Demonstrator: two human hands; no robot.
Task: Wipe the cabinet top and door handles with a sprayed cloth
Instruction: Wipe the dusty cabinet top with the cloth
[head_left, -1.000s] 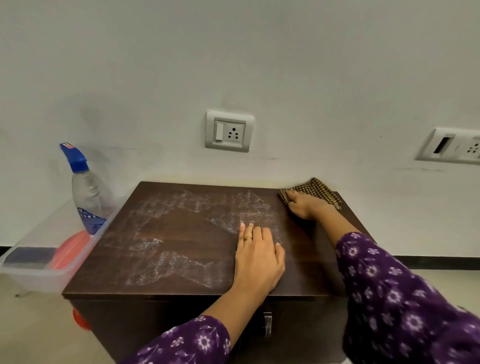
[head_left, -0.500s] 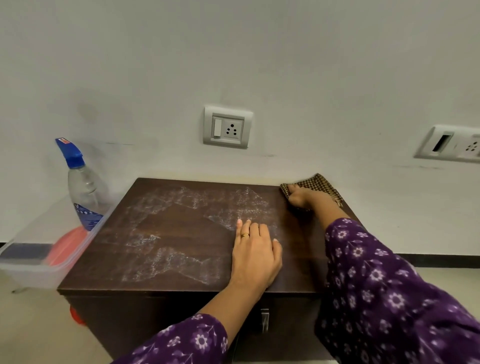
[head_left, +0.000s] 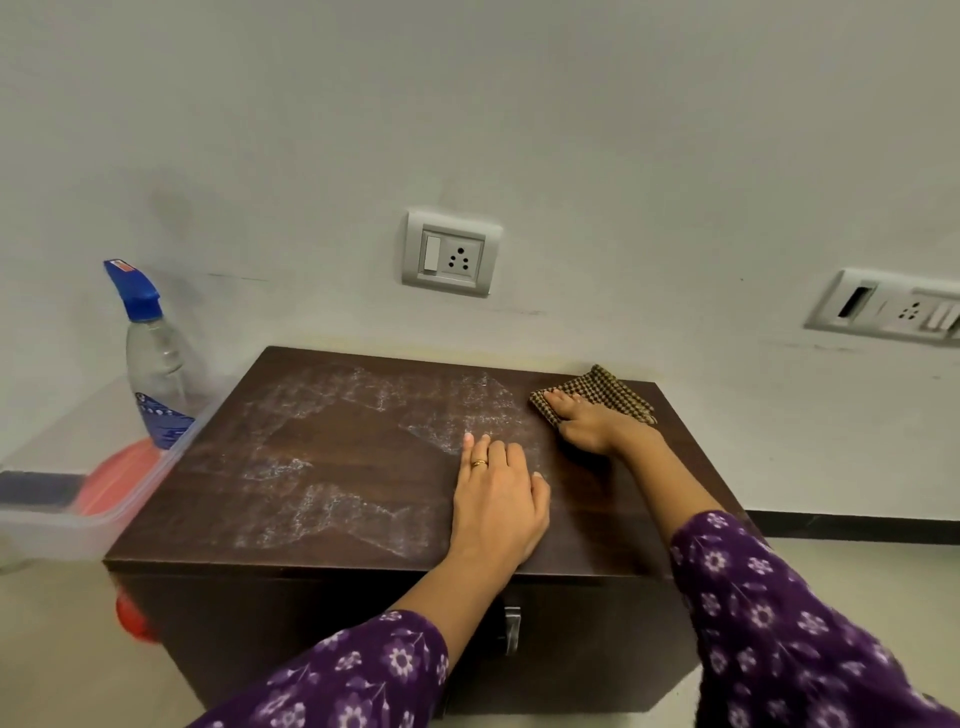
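Observation:
A dark brown cabinet top (head_left: 322, 467) carries whitish dusty patches over its left and middle. At its back right corner lies a brown checked cloth (head_left: 608, 389), and my right hand (head_left: 587, 423) presses on it with straight fingers. My left hand (head_left: 498, 504) lies flat on the top near the front edge, a ring on one finger. A metal door handle (head_left: 511, 629) shows on the cabinet's front, below my left wrist. A clear spray bottle (head_left: 156, 364) with a blue nozzle stands in a bin to the left.
A clear plastic bin (head_left: 62, 525) with an orange lid inside sits against the cabinet's left side. A wall socket (head_left: 451, 254) is above the cabinet, and a second switch plate (head_left: 893, 306) is to the right. Beige floor lies on both sides.
My right hand has kept the cloth at the back right corner, shifting it only slightly. My left hand has stayed flat in the same place.

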